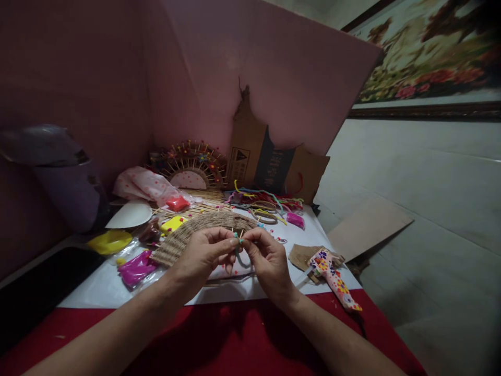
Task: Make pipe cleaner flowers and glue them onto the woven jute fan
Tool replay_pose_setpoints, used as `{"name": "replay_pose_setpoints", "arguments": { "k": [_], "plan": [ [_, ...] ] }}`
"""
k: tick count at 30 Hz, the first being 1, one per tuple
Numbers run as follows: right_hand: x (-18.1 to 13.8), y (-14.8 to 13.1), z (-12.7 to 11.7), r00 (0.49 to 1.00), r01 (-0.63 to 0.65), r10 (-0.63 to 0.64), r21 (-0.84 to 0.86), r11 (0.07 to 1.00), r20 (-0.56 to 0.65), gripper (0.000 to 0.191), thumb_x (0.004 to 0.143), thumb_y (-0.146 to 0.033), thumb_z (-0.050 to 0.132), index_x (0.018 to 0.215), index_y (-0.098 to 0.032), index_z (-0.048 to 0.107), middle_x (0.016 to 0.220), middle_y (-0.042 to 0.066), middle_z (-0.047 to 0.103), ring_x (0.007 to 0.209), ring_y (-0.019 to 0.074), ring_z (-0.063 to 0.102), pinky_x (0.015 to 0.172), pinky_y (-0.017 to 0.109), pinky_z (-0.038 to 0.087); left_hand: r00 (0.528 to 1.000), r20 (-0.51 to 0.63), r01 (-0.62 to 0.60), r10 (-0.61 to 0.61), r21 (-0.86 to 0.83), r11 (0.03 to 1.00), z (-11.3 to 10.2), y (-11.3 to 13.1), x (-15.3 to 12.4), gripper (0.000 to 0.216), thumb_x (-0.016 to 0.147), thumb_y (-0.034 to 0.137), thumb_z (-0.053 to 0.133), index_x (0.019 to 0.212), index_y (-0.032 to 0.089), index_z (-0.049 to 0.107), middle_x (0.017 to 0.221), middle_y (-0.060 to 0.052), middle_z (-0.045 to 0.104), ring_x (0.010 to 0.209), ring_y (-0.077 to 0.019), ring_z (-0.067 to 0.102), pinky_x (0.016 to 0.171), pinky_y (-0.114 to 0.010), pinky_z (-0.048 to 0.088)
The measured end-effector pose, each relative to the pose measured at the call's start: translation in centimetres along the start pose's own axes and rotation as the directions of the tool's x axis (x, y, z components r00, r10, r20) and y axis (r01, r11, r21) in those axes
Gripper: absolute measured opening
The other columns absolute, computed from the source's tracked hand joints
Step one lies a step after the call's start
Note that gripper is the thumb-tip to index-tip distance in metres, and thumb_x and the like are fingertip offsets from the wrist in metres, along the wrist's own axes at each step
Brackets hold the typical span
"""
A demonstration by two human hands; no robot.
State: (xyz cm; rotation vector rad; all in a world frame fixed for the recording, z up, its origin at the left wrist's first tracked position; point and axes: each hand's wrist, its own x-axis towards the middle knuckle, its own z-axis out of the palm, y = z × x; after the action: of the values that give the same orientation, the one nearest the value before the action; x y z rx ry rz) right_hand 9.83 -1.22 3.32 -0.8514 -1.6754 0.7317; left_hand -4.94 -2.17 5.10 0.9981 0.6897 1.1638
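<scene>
Over the front of the white table sheet, my left hand (207,250) and my right hand (270,261) meet, both closed in a pinch. Between their fingertips is a teal pipe cleaner (237,256), its tail curving down between the hands. An arched band of woven twine (188,230) with small sticks and red beads along its edge lies just behind and partly under my hands. Part of the band is hidden by my left hand. Below it, a pale red-dotted piece shows between my wrists.
A flowered glue gun (331,271) rests on cardboard at the right. Scissors (264,215), colourful pipe cleaners (282,201) and thin sticks lie behind. Bags of purple (136,269) and yellow clay (110,242) sit left. A decorated fan-shaped piece (190,167) and torn cardboard (274,162) stand at the back.
</scene>
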Motion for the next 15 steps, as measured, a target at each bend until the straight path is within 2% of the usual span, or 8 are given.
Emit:
{"name": "replay_pose_setpoints", "arguments": {
  "k": [4,7,11,15],
  "plan": [
    [-0.1,0.0,0.3,0.991,-0.103,0.09,0.127,0.987,0.098,0.022,0.084,-0.037,0.052,0.095,-0.017,0.052,0.081,0.003,0.058,0.068,0.0118,0.054,0.061,0.023,0.045,0.995,-0.092,-0.04,0.038,-0.014,0.999,-0.1,0.3,0.0,0.022,0.063,0.026,0.075,0.068,0.011,0.059,0.061,0.001,0.058,0.05,-0.0078,0.052,0.044,-0.018,0.04],
    [-0.2,-0.1,0.5,0.979,-0.161,0.135,0.172,0.972,0.153,0.019,0.08,-0.034,0.058,0.086,-0.017,0.051,0.07,-0.001,0.056,0.058,0.0099,0.051,0.053,0.021,0.042,0.986,-0.155,-0.055,0.055,0.01,0.998,-0.1,0.6,0.0,0.022,0.062,0.025,0.075,0.068,0.012,0.059,0.055,0.002,0.056,0.046,-0.0068,0.049,0.042,-0.018,0.038],
    [-0.1,-0.7,-0.1,0.992,-0.072,0.075,-0.029,0.997,0.1,0.014,0.082,-0.029,0.054,0.076,-0.016,0.057,0.067,0.0,0.055,0.061,0.0101,0.049,0.056,0.022,0.04,0.986,-0.14,-0.079,0.085,0.047,0.996,-0.1,0.9,-0.1,0.022,0.063,0.024,0.074,0.077,0.013,0.061,0.057,0.003,0.055,0.047,-0.0066,0.047,0.043,-0.018,0.037],
    [0.3,-1.9,-1.4,0.989,0.05,-0.02,-0.212,0.976,0.144,0.009,0.08,-0.022,0.054,0.076,-0.016,0.059,0.065,0.0,0.057,0.057,0.0099,0.047,0.052,0.021,0.038,0.989,-0.066,-0.116,0.132,0.202,0.972,0.1,1.3,-0.3,0.017,0.07,0.026,0.069,0.074,0.013,0.059,0.057,0.003,0.055,0.05,-0.0076,0.048,0.047,-0.02,0.04]
  ]
}}
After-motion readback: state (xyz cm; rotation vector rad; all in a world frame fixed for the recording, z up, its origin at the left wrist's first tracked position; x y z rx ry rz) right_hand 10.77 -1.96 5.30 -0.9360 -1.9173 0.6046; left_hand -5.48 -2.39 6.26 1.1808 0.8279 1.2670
